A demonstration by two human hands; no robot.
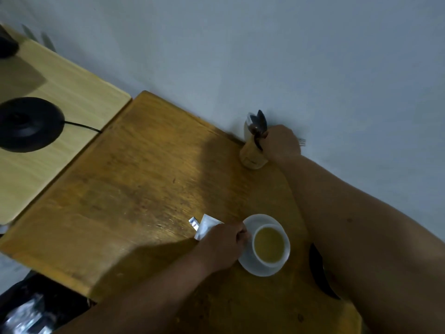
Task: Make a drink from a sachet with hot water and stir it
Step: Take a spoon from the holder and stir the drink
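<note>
The right hand [282, 142], arm extended, is curled at the cutlery in the tan cylindrical wooden holder [253, 154]; what it clamps cannot be told. The left hand [222, 244] is closed on the torn silver sachet [205, 228], beside the white saucer [250, 267] carrying the white cup of yellowish drink [269, 244].

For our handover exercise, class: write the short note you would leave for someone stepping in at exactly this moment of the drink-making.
Left hand: closed on the opened sachet, beside the saucer.
Right hand: at the wooden cutlery holder by the wall, closed around a utensil; fork tines stick out behind it.
Cup: on the saucer, already holding yellowish liquid.
Kettle base: bare, on the lighter table; kettle not in view.
Done: sachet opened, cup filled.
Left: bring a utensil over and stir.
</note>
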